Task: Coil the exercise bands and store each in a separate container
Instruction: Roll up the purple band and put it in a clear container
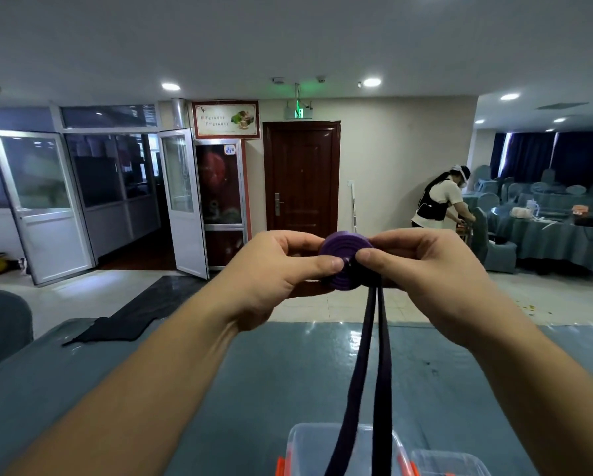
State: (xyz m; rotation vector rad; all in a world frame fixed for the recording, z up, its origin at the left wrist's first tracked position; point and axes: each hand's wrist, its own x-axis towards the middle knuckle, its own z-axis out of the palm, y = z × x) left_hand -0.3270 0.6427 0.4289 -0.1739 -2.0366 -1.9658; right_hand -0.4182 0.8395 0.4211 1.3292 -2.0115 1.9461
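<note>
Table: a blue-grey glossy cloth covers the work surface beneath the raised arms, catching reflections of the ceiling lights.
Band: a purple exercise band, partly wound into a tight coil, is held up above the table; two loose strands hang from the coil straight down toward the containers.
Left hand: the left hand grips the coil's left side, thumb pressed on its face, fingers curled behind.
Right hand: the right hand pinches the coil's right side, thumb on the front.
Containers: a clear plastic container with orange clips sits on the table directly below the band; a second clear container stands just to its right.
Room: beyond the table, a dark wooden door, with open glass doors to its left and a framed poster between them, higher up; its writing is too small to read.
Sign: a green-lit exit sign hangs above the wooden door.
Background: to the door's right, another person bends over cloth-draped tables and covered chairs.
</note>
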